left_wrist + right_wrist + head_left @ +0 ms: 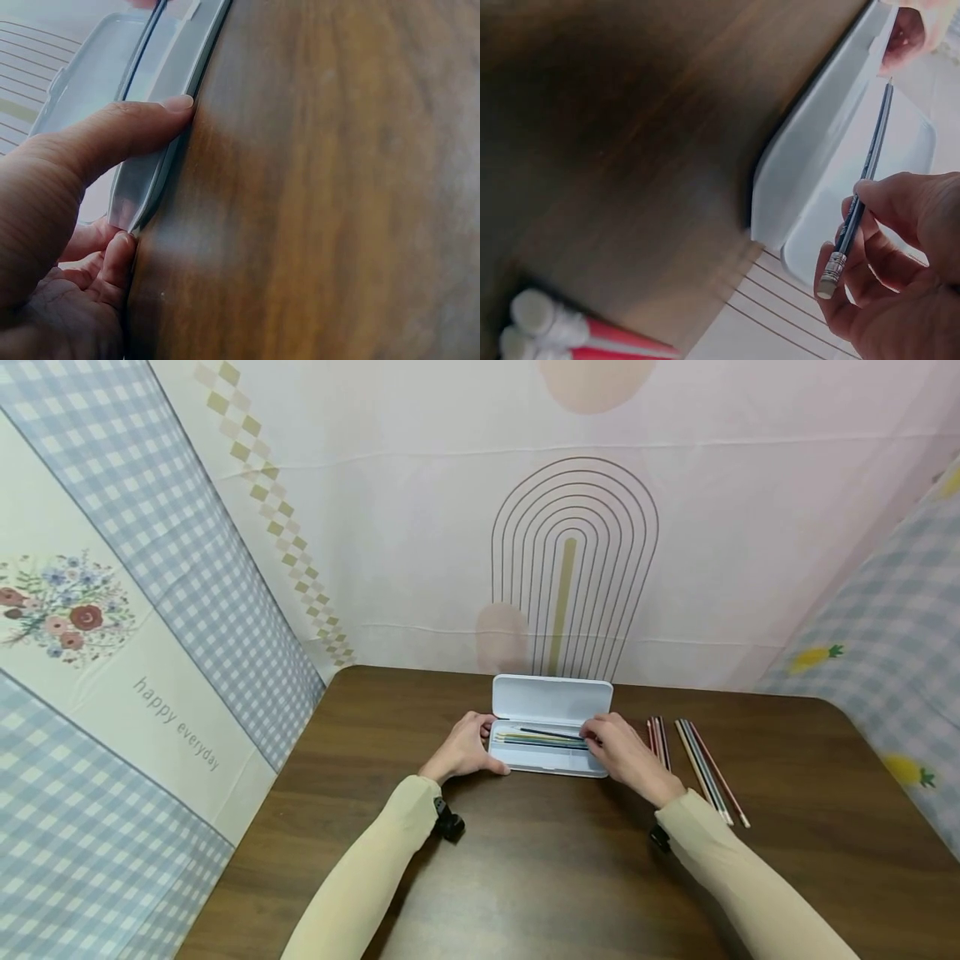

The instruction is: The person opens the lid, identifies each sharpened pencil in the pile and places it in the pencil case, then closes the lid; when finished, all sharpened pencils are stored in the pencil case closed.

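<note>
A white pencil case (551, 697) lies open on the table, its lid leaning up at the back. My left hand (461, 750) grips the case's left end, thumb (142, 124) along the front rim and fingers curled at the end wall. Over the right part of the case, my right hand (624, 756) pinches a dark blue pencil (871, 157) between thumb and fingers. Its pale eraser end (829, 281) faces the right palm and its tip points left. Beneath it, several coloured pencils (536, 740) lie lengthwise inside the case.
Right of the case, a small bunch of red and dark pencils (658, 739) lies beside my right wrist. Farther right is another group of pencils (707, 772), slanting toward me. A patterned cloth (420, 568) hangs behind the brown table (525, 877).
</note>
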The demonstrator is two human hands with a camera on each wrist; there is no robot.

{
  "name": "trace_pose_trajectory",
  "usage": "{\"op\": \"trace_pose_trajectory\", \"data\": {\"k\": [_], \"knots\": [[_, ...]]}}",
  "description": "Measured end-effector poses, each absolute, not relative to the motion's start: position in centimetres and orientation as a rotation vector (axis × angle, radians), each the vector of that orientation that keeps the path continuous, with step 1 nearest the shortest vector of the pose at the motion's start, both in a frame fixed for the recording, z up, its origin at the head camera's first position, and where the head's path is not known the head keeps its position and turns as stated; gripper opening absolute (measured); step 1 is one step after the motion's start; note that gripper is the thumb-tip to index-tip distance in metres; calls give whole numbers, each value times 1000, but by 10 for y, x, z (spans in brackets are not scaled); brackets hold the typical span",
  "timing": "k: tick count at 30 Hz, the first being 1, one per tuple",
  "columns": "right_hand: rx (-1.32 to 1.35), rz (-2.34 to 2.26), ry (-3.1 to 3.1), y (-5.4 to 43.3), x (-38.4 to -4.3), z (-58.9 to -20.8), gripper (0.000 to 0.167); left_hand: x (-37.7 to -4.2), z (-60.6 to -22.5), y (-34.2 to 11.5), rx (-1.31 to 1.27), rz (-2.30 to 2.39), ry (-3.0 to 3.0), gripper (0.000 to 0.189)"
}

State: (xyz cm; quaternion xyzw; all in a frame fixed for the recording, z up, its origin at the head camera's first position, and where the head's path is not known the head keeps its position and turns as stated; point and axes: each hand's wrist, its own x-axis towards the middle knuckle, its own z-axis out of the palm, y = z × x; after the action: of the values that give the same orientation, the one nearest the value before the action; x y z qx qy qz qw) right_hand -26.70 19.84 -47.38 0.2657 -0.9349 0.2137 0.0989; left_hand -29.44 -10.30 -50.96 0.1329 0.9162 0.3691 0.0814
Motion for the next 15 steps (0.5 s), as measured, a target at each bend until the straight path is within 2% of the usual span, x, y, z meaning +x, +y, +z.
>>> {"op": "trace_pose_trajectory", "data": {"k": [15], "knots": [[852,583,-2711,184,-297,-495,10,-297,-513,-102,390,1136,2730,91]]}}
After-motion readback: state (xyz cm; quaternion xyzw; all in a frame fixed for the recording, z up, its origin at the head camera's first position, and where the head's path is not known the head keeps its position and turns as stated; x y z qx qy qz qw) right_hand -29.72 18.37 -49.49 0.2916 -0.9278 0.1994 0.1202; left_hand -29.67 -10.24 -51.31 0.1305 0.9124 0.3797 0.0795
